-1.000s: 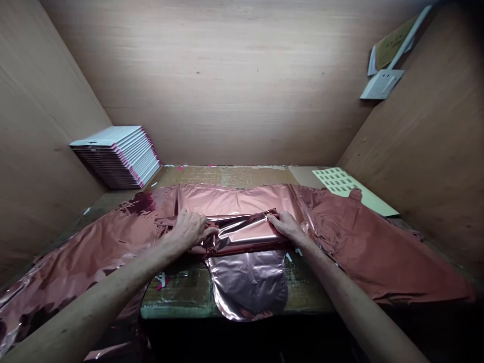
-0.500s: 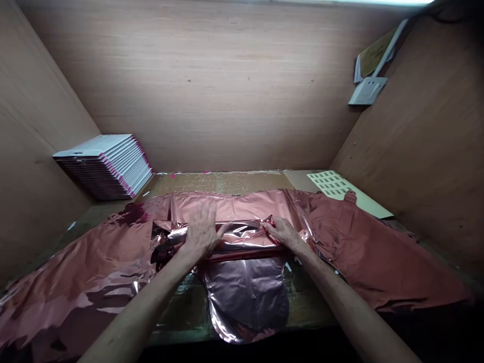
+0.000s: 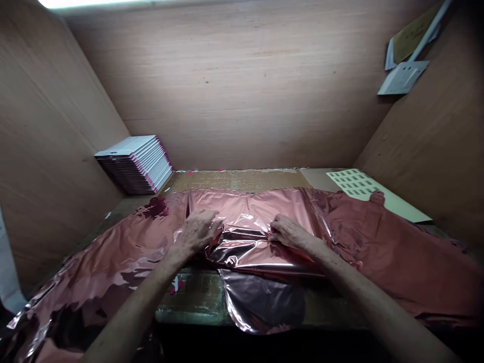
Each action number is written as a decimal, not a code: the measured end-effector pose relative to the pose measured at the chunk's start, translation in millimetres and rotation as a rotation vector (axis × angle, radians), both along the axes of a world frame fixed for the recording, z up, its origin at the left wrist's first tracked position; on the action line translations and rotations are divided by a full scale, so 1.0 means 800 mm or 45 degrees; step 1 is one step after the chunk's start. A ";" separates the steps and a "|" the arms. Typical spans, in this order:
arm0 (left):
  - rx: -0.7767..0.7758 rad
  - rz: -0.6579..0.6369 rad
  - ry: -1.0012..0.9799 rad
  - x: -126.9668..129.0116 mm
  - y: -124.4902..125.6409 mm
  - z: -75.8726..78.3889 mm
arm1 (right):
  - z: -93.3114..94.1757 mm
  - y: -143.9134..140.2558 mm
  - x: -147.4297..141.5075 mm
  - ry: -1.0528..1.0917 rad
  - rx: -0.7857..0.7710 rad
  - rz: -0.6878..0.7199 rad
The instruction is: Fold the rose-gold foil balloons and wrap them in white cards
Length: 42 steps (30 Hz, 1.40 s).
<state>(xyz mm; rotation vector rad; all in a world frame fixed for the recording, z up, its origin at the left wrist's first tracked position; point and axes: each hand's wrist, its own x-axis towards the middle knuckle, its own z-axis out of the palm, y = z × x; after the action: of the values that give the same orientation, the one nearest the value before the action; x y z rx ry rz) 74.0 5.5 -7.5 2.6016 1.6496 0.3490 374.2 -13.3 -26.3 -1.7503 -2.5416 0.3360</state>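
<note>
A wide sheet of shiny rose-gold foil (image 3: 124, 247) lies spread across the worktable (image 3: 192, 302), folded over on itself in the middle. My left hand (image 3: 198, 229) presses down on the left end of that folded band, fingers curled on the foil. My right hand (image 3: 289, 233) pinches the fold's right part at its edge. A rounded flap of the same foil (image 3: 262, 302) hangs over the table's near edge below the fold.
A slanted stack of white cards with pink edges (image 3: 134, 164) leans at the back left. A pale sheet with a grid of small labels (image 3: 359, 184) lies at the back right. Brown board walls enclose the booth; papers (image 3: 404, 75) are fixed on the right wall.
My left hand, flat and spread on the fold half a second ago, now has its fingers curled on it. The right hand stays on the fold's edge. The camera view shifted slightly left.
</note>
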 end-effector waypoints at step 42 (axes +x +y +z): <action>0.102 -0.476 -0.247 0.060 -0.115 -0.019 | 0.016 -0.102 0.015 0.415 -0.165 -0.259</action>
<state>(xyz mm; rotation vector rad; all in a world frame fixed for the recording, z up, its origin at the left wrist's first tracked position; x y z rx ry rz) 121.8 -86.4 -23.1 2.7516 1.0831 0.6305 386.2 -94.8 -13.6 -1.8017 -2.1406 0.7225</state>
